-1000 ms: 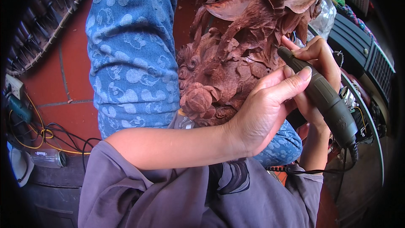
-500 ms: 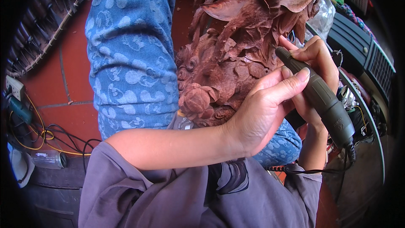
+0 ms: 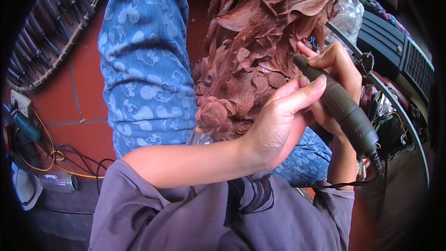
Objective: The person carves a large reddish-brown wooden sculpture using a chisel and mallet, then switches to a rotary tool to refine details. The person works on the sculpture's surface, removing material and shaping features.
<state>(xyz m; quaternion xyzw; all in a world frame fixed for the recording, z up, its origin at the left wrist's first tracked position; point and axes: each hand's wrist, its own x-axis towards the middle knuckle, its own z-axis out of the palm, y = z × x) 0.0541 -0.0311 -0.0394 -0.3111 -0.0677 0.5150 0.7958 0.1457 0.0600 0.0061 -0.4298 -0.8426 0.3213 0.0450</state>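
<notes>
A dark grey rotary carving handpiece point(image 3: 341, 101) slants across both of my hands, its nose against or just over a reddish-brown wood carving point(image 3: 253, 76). My right hand point(image 3: 343, 67) is wrapped round the handpiece from the far side, fingers curled. From the near side my left hand point(image 3: 278, 123) pinches the front part between thumb and fingers. Whatever bit sits in the nose is too small to make out. The carving has leaf-like folds and a rounded carved flower point(image 3: 214, 114) at its near left. A black cord point(image 3: 341, 184) runs from the handpiece's rear end over my right forearm.
My leg in patterned blue jeans point(image 3: 147, 65) lies left of the carving. A rack of chisels point(image 3: 46, 23) stands at far left, above a power strip point(image 3: 21, 103) and tangled cables point(image 3: 60, 155) on red floor tiles. Right are a plastic bag point(image 3: 349, 11) and a dark blue case point(image 3: 378, 42).
The view has shifted slightly, and the carving, hands and handpiece appear a little further left. Both hands keep the same grip on the handpiece.
</notes>
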